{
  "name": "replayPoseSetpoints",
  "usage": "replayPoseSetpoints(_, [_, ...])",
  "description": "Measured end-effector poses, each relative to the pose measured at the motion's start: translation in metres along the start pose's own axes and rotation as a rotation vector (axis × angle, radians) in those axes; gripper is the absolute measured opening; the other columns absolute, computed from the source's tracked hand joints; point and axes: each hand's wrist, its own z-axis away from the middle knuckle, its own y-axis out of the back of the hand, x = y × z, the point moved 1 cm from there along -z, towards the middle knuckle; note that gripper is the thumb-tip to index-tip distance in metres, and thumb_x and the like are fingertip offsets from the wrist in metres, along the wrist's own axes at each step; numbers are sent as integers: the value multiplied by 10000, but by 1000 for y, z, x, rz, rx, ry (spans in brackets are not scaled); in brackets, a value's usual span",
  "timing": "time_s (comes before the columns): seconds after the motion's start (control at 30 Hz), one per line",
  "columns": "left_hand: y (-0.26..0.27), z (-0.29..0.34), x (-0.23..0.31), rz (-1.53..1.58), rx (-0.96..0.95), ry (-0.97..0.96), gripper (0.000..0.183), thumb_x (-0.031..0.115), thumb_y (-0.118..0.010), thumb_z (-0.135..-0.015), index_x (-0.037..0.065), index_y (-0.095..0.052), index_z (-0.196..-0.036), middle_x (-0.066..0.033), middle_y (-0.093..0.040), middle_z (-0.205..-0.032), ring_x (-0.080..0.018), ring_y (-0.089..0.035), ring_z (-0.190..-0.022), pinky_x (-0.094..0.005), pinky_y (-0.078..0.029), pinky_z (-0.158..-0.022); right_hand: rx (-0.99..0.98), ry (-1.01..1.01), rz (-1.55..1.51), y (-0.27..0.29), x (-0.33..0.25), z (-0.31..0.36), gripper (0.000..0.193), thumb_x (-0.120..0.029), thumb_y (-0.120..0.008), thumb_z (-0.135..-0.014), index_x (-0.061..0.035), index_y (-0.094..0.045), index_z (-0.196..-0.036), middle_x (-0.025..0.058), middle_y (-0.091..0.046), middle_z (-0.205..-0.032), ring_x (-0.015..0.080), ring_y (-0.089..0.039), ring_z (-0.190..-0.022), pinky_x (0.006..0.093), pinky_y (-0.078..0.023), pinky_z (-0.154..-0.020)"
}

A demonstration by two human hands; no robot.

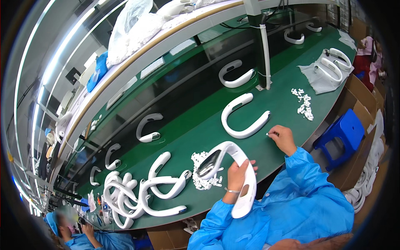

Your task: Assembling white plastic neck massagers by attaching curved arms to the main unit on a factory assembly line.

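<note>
My left hand point(236, 178) is wrapped round one arm of a white U-shaped neckband housing point(246, 199), which is tilted up off the bench. A dark oval panel shows on its far arm, over a pile of small white plastic parts point(217, 181). To the right, my right hand point(284, 140) pinches a small white plastic part point(267, 134) between thumb and fingertips, just above the green bench top. Another white neckband point(239, 134) lies flat beyond both hands. Left of the held one, several more neckbands point(158, 181) lie in an overlapping heap.
A second pile of small white parts point(307, 109) lies at the right, near two neckbands on a white cloth point(318, 77). A belt point(200, 114) carrying spaced neckbands runs behind, with a post point(265, 54) beside it. A blue stool point(342, 135) stands right; a co-worker point(79, 235) sits lower left.
</note>
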Motion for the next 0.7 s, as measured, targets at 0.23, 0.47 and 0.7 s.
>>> replayPoseSetpoints(0.23, [15,4,-1,14,6,-9,169,105,-555,-899,4,-502,-1024,-138,-645,-878,-179,-627,-633,-318,-540,-501,368,69,485,47,98,-35,58,-43,-644,-716,-59,-609,-760,120,-601,-736,317,-578,-730,415,-456,-642])
replayPoseSetpoints(0.47, [30,7,-4,-29,-23,-42,213,123,-571,-892,18,-477,-1051,-141,-642,-909,-171,-615,-627,-310,-536,-522,284,12,374,46,98,-43,152,9,-652,-717,-35,-596,-851,127,-613,-732,289,-607,-700,377,-470,-614])
replayPoseSetpoints(0.7, [37,4,4,2,40,-15,189,106,-560,-896,6,-518,-1051,-138,-640,-911,-194,-638,-679,-294,-543,-571,168,-145,-208,14,49,-12,181,-4,-629,-763,6,-632,-944,84,-660,-771,155,-629,-690,284,-496,-623])
